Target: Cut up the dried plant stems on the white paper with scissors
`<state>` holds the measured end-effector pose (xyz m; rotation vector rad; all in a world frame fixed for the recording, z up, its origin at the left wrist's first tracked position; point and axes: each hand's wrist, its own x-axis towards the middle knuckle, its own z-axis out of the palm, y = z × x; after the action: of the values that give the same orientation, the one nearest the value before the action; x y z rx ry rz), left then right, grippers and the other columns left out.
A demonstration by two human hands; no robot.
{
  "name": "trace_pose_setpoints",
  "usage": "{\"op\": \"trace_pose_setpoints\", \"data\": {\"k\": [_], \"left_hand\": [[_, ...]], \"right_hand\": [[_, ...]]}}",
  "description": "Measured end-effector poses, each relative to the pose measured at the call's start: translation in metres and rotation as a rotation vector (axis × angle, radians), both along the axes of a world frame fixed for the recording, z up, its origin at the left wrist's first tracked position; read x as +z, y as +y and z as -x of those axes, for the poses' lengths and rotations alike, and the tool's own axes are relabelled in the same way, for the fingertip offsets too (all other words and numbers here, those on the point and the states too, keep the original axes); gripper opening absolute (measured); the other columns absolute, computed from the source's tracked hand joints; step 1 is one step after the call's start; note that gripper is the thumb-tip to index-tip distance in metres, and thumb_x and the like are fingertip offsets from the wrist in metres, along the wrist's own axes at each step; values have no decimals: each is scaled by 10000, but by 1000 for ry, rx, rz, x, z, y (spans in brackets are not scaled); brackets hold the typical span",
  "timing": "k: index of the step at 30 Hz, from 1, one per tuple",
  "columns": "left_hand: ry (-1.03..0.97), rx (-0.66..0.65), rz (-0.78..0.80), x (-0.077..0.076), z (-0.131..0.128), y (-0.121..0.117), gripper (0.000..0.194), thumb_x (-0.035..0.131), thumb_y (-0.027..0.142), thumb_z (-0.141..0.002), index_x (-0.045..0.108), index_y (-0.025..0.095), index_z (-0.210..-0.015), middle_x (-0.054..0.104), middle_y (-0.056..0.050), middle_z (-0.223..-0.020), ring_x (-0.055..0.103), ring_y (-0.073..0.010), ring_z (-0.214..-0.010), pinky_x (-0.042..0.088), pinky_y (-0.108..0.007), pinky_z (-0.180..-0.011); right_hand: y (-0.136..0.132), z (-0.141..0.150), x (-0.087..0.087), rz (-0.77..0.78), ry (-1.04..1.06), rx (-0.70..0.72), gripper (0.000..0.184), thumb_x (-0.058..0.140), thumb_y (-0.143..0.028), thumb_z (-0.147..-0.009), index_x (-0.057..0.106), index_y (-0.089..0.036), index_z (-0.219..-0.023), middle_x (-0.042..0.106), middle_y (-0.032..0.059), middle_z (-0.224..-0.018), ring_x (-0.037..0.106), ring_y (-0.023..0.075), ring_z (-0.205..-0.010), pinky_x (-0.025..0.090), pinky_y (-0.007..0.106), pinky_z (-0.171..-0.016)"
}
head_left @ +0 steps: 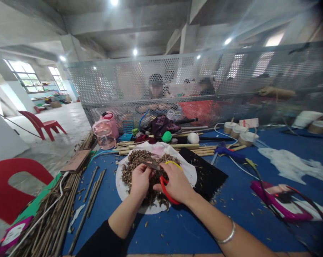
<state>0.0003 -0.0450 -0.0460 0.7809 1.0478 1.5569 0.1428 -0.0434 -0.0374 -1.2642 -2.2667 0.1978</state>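
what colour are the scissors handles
Red and yellow show on the scissors handles, partly covered by fingers; best seen in the head view.

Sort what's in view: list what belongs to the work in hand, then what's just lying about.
Seems part of the work:
Scissors, held in the right hand
Brown bits heaped below the scissors
White sheet under the heap
Dark sticks at the left, perhaps

Apparently just lying about:
Green ball
White ball
Pinkish see-through container
Flat pink device with a white cable

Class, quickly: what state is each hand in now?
Left hand: closed in a pinch; whether it holds anything cannot be told.
Right hand: closed, holding the scissors.
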Motion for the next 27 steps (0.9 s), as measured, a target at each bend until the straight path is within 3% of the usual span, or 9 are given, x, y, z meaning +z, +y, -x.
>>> {"op": "trace_pose_setpoints", "data": {"k": [9, 16, 27], "left_hand": [[71, 19, 19, 8, -1, -4, 209, 701, 265, -557, 651, 134, -713, 636, -13, -660, 525, -95, -562, 421, -202, -560], [158, -13, 12, 2, 2, -2, 133, 646, 215, -606, 651, 135, -712, 610, -2, -592, 496, -86, -520, 380, -191, -518], [180, -95, 58, -2, 8, 0, 200, 672, 302, -615, 564, 140, -567, 542, 11, -521, 468, -72, -473, 385, -192, -502]], "right_hand": [[2, -3, 0, -22, -7, 19, 655, 634, -573, -658, 508, -170, -1160, 554, 98, -935, 525, 265, -893, 429, 400, -774], [3, -5, -1, -42, -22, 14, 623, 644, -561, -656, 532, -179, -1136, 568, 103, -939, 539, 260, -891, 435, 392, -780], [7, -10, -1, 97, 12, 68, 429, 612, -488, -725, 579, -211, -1050, 660, 73, -928, 605, 225, -885, 440, 314, -748]]}}
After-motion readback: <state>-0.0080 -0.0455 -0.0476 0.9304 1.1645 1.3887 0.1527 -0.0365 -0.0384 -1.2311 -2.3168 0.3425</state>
